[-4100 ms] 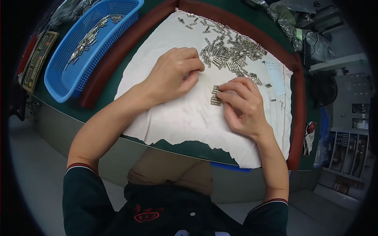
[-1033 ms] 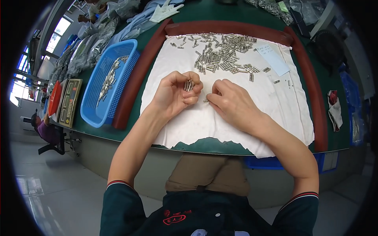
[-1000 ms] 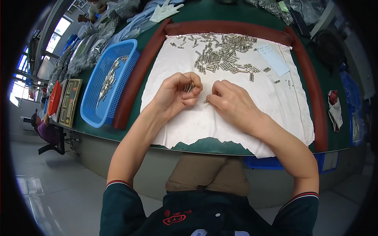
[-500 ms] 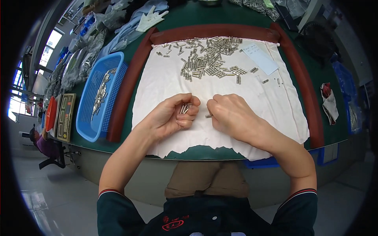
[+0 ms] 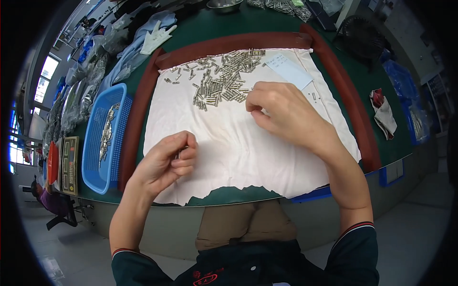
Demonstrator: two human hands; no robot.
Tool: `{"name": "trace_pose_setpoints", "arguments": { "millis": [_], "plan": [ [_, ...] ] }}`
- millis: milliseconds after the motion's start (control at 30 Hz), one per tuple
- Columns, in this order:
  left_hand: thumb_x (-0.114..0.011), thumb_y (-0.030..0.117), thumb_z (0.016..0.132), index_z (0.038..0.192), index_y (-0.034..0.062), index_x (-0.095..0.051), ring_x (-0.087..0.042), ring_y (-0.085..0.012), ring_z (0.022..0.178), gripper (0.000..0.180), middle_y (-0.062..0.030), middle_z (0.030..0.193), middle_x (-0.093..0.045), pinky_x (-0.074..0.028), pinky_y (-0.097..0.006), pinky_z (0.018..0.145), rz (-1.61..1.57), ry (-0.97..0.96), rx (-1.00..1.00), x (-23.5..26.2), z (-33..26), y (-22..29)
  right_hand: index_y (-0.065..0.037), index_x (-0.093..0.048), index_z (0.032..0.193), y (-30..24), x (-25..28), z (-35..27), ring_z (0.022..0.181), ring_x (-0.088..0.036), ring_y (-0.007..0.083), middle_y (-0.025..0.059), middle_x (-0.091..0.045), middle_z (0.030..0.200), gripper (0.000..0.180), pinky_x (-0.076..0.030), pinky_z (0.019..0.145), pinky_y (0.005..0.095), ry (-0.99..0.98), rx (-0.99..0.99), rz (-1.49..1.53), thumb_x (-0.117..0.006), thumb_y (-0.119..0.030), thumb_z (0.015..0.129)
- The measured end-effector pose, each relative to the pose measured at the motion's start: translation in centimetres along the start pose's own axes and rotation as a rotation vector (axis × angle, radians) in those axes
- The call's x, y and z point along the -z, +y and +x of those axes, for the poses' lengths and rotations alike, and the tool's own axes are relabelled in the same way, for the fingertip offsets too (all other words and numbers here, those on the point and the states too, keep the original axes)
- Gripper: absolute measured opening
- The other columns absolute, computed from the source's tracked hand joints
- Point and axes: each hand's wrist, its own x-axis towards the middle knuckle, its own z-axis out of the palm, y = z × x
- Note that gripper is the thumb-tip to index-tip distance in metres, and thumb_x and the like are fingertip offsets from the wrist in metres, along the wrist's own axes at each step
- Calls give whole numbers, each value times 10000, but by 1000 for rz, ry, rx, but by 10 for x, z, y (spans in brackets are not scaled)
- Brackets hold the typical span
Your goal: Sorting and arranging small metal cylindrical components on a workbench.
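My left hand (image 5: 171, 159) is curled, palm up, over the left part of a white cloth (image 5: 224, 157). Small metal pins sit in its fingers, mostly hidden by them now. My right hand (image 5: 281, 107) hovers at the right edge of a pile of short silvery metal pins (image 5: 224, 78), its fingers bent downward and drawn together. Whatever lies between those fingertips is hidden. Several loose pins lie at the pile's left side, and a couple of small pieces (image 5: 313, 96) lie on the cloth right of my right hand.
Red-brown padded bars (image 5: 229, 47) border the cloth at the back and sides. A blue basket (image 5: 125, 114) with metal parts stands left, beside a calculator-like panel (image 5: 70, 164). A pale blue paper slip (image 5: 288, 71) lies back right. A white glove (image 5: 157, 38) is at the far left.
My hands have moved apart: the right went away from me to the pile, the left shifted left. The pin that showed under my right hand is no longer visible. The view has shifted.
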Motion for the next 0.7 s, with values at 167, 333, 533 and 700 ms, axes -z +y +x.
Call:
{"name": "trace_pose_setpoints", "arguments": {
  "millis": [167, 333, 533, 700],
  "plan": [
    [-417, 249, 1048, 943, 74, -512, -207, -16, 507, 225, 78, 648, -305, -200, -190, 450, 649, 416, -596, 69, -71, 78, 22, -601, 722, 43, 41, -12, 794, -611, 327, 164, -629, 779, 54, -482, 726, 410, -196, -307, -534, -619, 55, 684],
    [-412, 177, 1031, 955, 13, -569, -446, -102, 612, 239, -32, 711, -500, -403, -278, 594, 1765, 986, -699, 201, -119, 120, 19, -599, 706, 49, 27, -6, 782, -604, 331, 179, -628, 762, 64, -477, 736, 401, -312, -349, -475, -623, 51, 656],
    [-516, 257, 981, 1131, 55, -598, -601, -286, 952, 265, -142, 1041, -597, -472, -369, 819, 2270, 1361, -532, 243, -134, 120, 14, -639, 715, 48, 27, 3, 825, -646, 340, 186, -665, 824, 62, -495, 721, 431, -308, -296, -486, -619, 55, 673],
    [-619, 183, 915, 1121, 29, -621, -593, -328, 1043, 258, -142, 1139, -593, -473, -404, 880, 2055, 1095, -1015, 101, -59, 94, 11, -614, 751, 64, 15, -4, 794, -627, 327, 159, -653, 811, 51, -488, 721, 418, -144, -188, -433, -615, 30, 704]
  ]
}}
